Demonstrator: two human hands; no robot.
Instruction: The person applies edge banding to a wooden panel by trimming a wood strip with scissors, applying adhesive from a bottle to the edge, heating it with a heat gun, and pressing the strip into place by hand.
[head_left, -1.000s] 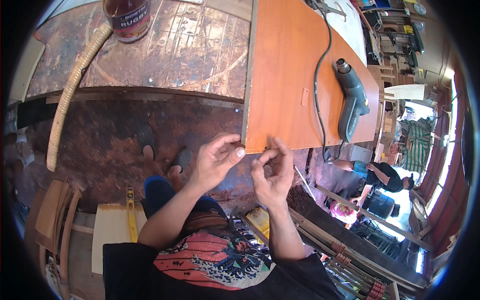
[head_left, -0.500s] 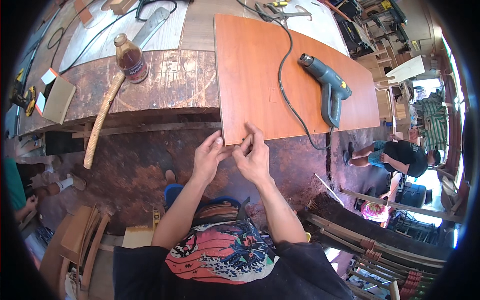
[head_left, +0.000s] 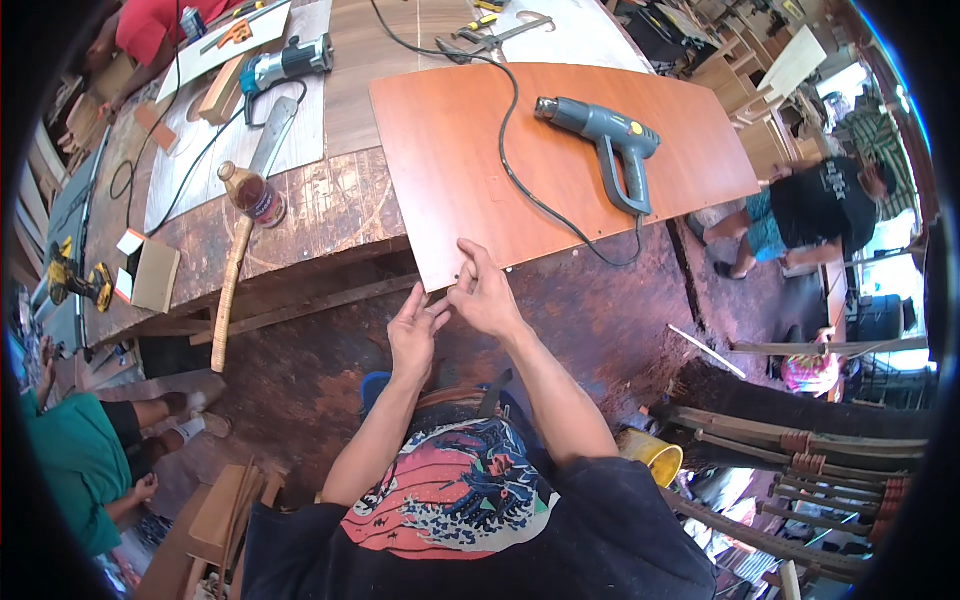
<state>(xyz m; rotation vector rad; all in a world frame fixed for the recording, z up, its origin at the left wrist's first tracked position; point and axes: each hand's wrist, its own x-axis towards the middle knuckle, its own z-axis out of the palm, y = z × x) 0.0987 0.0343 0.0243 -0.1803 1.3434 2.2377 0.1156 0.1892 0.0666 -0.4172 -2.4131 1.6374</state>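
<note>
A reddish-orange wooden panel (head_left: 440,150) lies on the workbench, its near edge jutting past the bench. My left hand (head_left: 412,335) is at the panel's near left corner, fingers apart, with the tips by the edge and close to my other hand. My right hand (head_left: 487,295) is beside it on the same edge. One of its fingers lies over the panel top while the others are pinched together. A tiny dark spot shows by those fingertips, too small to name. On the panel rests a grey-blue heat gun (head_left: 605,140) with its black cord (head_left: 510,160).
On the worn workbench (head_left: 330,215) are a glue bottle (head_left: 250,193), a wrapped stick (head_left: 232,295), a teal power tool (head_left: 285,68), a cardboard box (head_left: 156,275) and a yellow-black drill (head_left: 80,280). One person (head_left: 820,205) bends at right, another (head_left: 75,450) is at left. A yellow bucket (head_left: 652,458) stands behind right.
The view has shifted, so the panel and heat gun appear further left and the far bench shows more. Both hands stay at the panel's corner, the left hand's fingers now more spread.
</note>
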